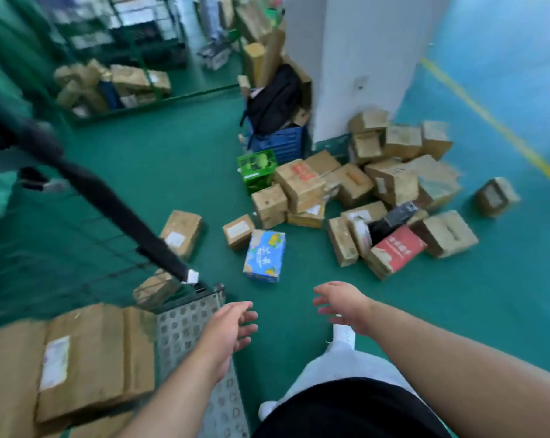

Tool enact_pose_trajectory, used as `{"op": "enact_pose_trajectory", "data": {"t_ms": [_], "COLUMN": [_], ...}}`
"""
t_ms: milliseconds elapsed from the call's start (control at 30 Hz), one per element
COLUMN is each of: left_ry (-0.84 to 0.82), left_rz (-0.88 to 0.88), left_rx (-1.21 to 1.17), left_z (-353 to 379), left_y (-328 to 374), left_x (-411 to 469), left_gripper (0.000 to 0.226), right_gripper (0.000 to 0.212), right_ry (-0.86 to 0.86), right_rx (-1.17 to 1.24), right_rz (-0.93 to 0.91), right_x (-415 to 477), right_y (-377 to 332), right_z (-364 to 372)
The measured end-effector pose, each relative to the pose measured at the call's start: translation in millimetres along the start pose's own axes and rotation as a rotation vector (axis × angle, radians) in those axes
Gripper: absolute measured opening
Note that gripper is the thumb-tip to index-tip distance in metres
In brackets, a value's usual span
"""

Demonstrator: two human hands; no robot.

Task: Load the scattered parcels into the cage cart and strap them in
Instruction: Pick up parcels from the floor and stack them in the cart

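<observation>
Our left hand [232, 327] and right hand [343, 306] reach forward, fingers spread and empty, ready for the blue box [264, 256] lying nearest.

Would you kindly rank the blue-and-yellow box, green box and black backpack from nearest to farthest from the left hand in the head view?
1. blue-and-yellow box, floor just ahead of the left hand.
2. green box, farther ahead, beside the blue crate.
3. black backpack, farthest, atop that crate.

Empty hands, left [232, 327], right [343, 306], above floor; scattered parcels [346, 200] beyond
</observation>
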State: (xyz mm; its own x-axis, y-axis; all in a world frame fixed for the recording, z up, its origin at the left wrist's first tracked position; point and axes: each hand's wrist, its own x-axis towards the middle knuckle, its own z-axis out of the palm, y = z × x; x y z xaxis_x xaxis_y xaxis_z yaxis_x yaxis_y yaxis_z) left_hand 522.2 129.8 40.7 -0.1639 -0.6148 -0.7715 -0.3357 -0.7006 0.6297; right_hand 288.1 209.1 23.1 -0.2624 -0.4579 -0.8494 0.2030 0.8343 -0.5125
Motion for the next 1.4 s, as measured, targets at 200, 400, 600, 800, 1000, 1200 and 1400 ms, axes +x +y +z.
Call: {"op": "enact_pose_trajectory", "data": {"t_ms": [200, 400, 600, 800, 1000, 1200, 1400], "left_ry": [-0.106, -0.174, -0.224, -0.255, -0.228, -0.32, -0.453], "left_rz": [-0.001, -0.05, -0.065, -0.089, -0.163, -0.16, -0.187], "left_rx": [0.138, 0.277, 0.364, 0.436, 0.511, 0.661, 0.841], "left_z": [115.1, 249.8, 364.5, 426.9, 461.4, 523.5, 593.0], "left_y": [46.3, 88.9, 140.1, 171.1, 184.8, 216.4, 233.5], "left_x": [25.1, 58.4, 80.6, 101.5, 138.3, 189.2, 247.7], "left_gripper": [0.017, 0.022, 0.022, 0.023, 0.021, 0.022, 0.026], "right_gripper": [0.025, 0.025, 0.028, 0.029, 0.025, 0.024, 0.025], "right_ry": [0.064, 0.136, 0.226, 0.24, 0.229, 0.32, 0.449], "right_rx": [0.183, 0.283, 0.268, 0.319, 0.393, 0.424, 0.391], "right_rz": [0.03, 0.077, 0.109, 0.143, 0.204, 0.263, 0.317], "right_x": [10.1, 51.2, 78.0, 100.1, 122.4, 134.0, 164.2], "right_y": [10.9, 15.1, 7.2, -0.2, 4.0, 1.1, 10.1], "right_z": [-111.1, -238.1, -351.7, -408.9, -427.3, -459.6, -491.2]}}
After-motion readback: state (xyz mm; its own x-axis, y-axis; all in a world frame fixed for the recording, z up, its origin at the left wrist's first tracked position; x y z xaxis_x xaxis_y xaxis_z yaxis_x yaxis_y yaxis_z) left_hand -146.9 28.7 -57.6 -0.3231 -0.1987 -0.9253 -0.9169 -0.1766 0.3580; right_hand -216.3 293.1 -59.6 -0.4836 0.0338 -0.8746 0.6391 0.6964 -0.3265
